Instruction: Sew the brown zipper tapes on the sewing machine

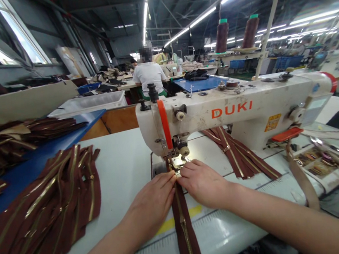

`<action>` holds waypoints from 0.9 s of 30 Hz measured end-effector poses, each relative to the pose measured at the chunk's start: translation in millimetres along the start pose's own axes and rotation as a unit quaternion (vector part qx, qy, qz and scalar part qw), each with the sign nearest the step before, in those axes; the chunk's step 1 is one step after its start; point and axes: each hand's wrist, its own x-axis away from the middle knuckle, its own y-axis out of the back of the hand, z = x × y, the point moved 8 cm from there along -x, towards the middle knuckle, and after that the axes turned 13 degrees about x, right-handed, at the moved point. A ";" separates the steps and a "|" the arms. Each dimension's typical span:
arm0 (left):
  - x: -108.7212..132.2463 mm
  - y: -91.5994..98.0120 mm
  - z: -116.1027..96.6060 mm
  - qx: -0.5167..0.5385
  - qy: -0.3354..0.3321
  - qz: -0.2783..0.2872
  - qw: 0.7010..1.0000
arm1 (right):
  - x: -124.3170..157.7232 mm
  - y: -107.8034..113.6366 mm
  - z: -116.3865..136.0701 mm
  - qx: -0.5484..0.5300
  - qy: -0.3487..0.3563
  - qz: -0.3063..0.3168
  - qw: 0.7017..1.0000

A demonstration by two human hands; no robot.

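Brown zipper strip [184, 229] lies flat on the white table [121, 162], centre-bottom of frame; long axis runs near vertical in the picture, from the bottom edge up to the presser foot [178, 159]; far end points into the needle area, near end runs out of frame at the bottom; gold teeth line runs down its middle.

Left hand [154, 200] sits just left of centre, palm down, fingers straight and together, flat on the strip's left edge; no grip, just pressing. Right hand [203, 183] mirrors it on the strip's right edge, fingers flat, tips just short of the foot; index fingertips of both hands nearly touching over the strip.

DUKI sewing machine [232, 110] spans centre to right of frame, head at centre; lamp lights the foot area.

Pile of finished zippers [43, 210] fans out lower left, long axes roughly diagonal; second bundle of zippers [238, 155] lies behind the machine arm, right of centre. Two brown thread cones [221, 36] stand upper right; a person in a white shirt [149, 77] sits upper centre, back to camera.
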 end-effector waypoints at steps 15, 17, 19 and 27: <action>1.6 8.6 -7.5 -0.011 -0.024 -0.040 0.999 | -5.0 -10.2 -13.3 -0.024 -0.080 0.004 0.997; 2.6 6.3 -6.0 -0.010 -0.022 -0.031 0.999 | -4.1 -9.1 -14.2 -0.029 -0.085 0.001 0.996; 4.0 4.2 -5.1 -0.009 -0.021 -0.023 0.999 | -3.3 -8.4 -14.5 -0.032 -0.088 0.000 0.996; -2.6 7.2 0.0 0.032 0.023 -0.037 0.999 | -3.9 -7.8 -15.8 -0.045 -0.100 0.003 0.994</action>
